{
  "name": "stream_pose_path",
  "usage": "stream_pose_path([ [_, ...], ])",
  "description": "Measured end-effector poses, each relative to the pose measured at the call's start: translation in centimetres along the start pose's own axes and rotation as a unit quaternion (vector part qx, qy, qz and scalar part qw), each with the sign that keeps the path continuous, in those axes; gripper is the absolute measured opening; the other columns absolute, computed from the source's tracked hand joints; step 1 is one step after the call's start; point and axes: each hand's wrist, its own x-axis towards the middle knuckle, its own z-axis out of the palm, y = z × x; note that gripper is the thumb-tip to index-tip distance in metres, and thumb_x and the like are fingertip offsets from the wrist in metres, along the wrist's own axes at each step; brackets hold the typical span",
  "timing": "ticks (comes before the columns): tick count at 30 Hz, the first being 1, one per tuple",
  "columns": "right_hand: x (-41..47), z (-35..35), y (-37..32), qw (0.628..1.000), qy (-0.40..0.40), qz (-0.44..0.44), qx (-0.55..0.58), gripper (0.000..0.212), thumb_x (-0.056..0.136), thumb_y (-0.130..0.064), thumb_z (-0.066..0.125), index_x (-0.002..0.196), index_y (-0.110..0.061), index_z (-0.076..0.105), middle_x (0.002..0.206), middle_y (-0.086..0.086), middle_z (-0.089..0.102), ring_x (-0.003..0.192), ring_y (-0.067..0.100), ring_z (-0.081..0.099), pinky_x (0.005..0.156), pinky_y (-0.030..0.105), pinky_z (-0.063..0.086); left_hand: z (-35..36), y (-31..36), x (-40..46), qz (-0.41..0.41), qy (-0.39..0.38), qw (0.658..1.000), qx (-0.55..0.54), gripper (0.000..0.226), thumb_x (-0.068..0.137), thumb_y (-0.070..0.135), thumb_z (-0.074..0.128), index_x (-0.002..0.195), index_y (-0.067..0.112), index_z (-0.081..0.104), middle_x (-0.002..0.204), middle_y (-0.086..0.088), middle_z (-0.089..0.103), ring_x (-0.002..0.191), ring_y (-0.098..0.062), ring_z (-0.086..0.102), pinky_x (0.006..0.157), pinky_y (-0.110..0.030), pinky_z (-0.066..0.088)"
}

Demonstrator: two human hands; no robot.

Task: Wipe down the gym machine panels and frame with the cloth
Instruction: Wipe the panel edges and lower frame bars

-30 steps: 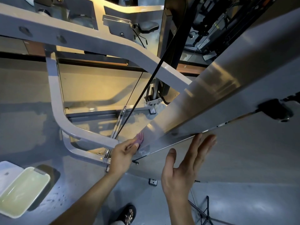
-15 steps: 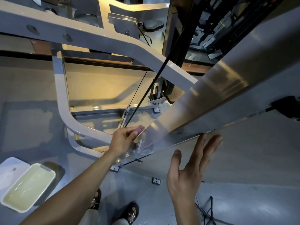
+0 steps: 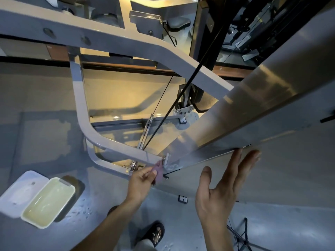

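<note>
I look down along a gym machine. Its shiny metal panel (image 3: pixel 253 109) runs from the upper right down to the floor at centre. A grey tubular frame (image 3: pixel 112 145) curves in from the left and meets the panel's foot. My left hand (image 3: pixel 143 180) pinches a small pink cloth (image 3: pixel 158 168) against the panel's bottom corner, beside the frame's end and a bolt. My right hand (image 3: pixel 223 187) is flat with straight fingers, fingertips touching the panel's lower edge. Most of the cloth is hidden in my fingers.
A white tray of yellowish liquid (image 3: pixel 49 201) lies on the grey floor at the lower left, with its lid (image 3: pixel 20 191) beside it. A black cable (image 3: pixel 181 98) runs diagonally through the frame. My sandalled foot (image 3: pixel 154 232) stands below the hands. Other machines stand at the upper right.
My left hand has slid the cloth down the panel to its bottom corner. The right hand has stayed flat at the panel's lower edge. The view shifted slightly.
</note>
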Motion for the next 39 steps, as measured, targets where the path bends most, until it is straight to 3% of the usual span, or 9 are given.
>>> stream_pose_path([
  [5,0.0,0.2,-0.2,1.000,0.005,-0.002,-0.001,0.082,0.096,-0.031,0.047,0.162,-0.043,-0.001,0.168,-0.021,-0.016,0.158,0.015,-0.010,0.129,0.039,0.006,-6.5,1.9,0.2,0.083,0.107,0.989,0.066,0.020,0.100,0.021,0.065,0.112,0.033,0.076,0.096,0.027,0.075,0.094,0.007,0.069,0.085,-0.014,0.054],
  [9,-0.1,0.4,-0.2,1.000,0.011,-0.012,0.005,0.083,0.097,-0.027,0.049,0.162,-0.040,0.000,0.169,-0.019,-0.015,0.159,0.019,-0.009,0.129,0.040,0.007,-12.3,5.2,4.7,0.168,0.192,0.939,0.229,0.022,0.104,0.027,0.061,0.118,0.020,0.076,0.101,0.008,0.072,0.098,-0.014,0.066,0.087,-0.029,0.048],
  [14,-0.1,0.6,0.2,0.999,0.026,-0.033,-0.003,0.076,0.097,-0.024,0.051,0.162,-0.022,0.012,0.170,-0.014,-0.010,0.159,0.023,-0.004,0.128,0.045,0.011,-14.7,6.9,6.7,0.187,0.283,0.892,0.298,0.025,0.106,0.019,0.056,0.122,0.012,0.073,0.115,-0.002,0.058,0.100,-0.016,0.055,0.093,-0.014,0.039],
  [16,-0.1,0.5,0.2,0.999,0.023,-0.030,0.001,0.074,0.097,-0.024,0.050,0.160,-0.018,0.013,0.170,-0.014,-0.010,0.159,0.022,-0.004,0.128,0.040,0.009,-14.8,6.4,7.2,0.187,0.263,0.876,0.359,0.024,0.106,0.019,0.053,0.120,0.019,0.073,0.118,-0.004,0.058,0.106,-0.024,0.058,0.093,-0.029,0.045],
  [22,0.0,0.4,0.2,0.999,0.022,-0.033,-0.003,0.071,0.098,-0.022,0.049,0.159,-0.015,0.014,0.170,-0.013,-0.010,0.159,0.023,-0.004,0.128,0.039,0.008,-9.7,4.7,7.1,0.143,0.185,0.870,0.435,0.021,0.104,0.021,0.058,0.112,0.019,0.077,0.113,-0.006,0.065,0.099,-0.027,0.061,0.094,-0.046,0.055],
  [27,-0.1,0.6,0.2,0.999,0.025,-0.030,-0.007,0.071,0.098,-0.021,0.050,0.159,-0.014,0.015,0.170,-0.014,-0.009,0.159,0.022,-0.003,0.128,0.040,0.008,-1.0,2.6,4.2,0.130,0.063,0.917,0.371,0.021,0.103,0.030,0.051,0.106,0.024,0.071,0.107,0.002,0.064,0.095,-0.018,0.063,0.083,-0.034,0.055],
  [33,-0.1,0.7,0.1,0.999,0.028,-0.026,-0.003,0.072,0.098,-0.022,0.051,0.160,-0.015,0.013,0.170,-0.014,-0.010,0.159,0.024,-0.004,0.128,0.042,0.008,-1.4,1.0,4.8,0.175,-0.013,0.891,0.418,0.025,0.104,0.046,0.045,0.102,0.036,0.067,0.104,0.010,0.065,0.092,-0.014,0.066,0.083,-0.036,0.056],
  [35,-0.1,0.7,-0.1,0.999,0.029,-0.021,0.001,0.072,0.099,-0.022,0.051,0.160,-0.014,0.013,0.170,-0.013,-0.010,0.159,0.024,-0.005,0.128,0.043,0.008,-4.7,1.9,5.1,0.185,0.006,0.884,0.429,0.019,0.104,0.042,0.051,0.106,0.042,0.070,0.107,0.011,0.065,0.092,-0.010,0.066,0.087,-0.038,0.058],
  [39,0.0,0.5,0.0,1.000,0.022,-0.022,-0.002,0.072,0.099,-0.021,0.051,0.160,-0.012,0.015,0.170,-0.013,-0.010,0.159,0.024,-0.004,0.128,0.044,0.010,-10.4,5.0,6.7,0.163,0.133,0.870,0.446,0.023,0.104,0.028,0.057,0.115,0.018,0.075,0.106,-0.003,0.063,0.088,-0.017,0.060,0.092,-0.041,0.057],
])
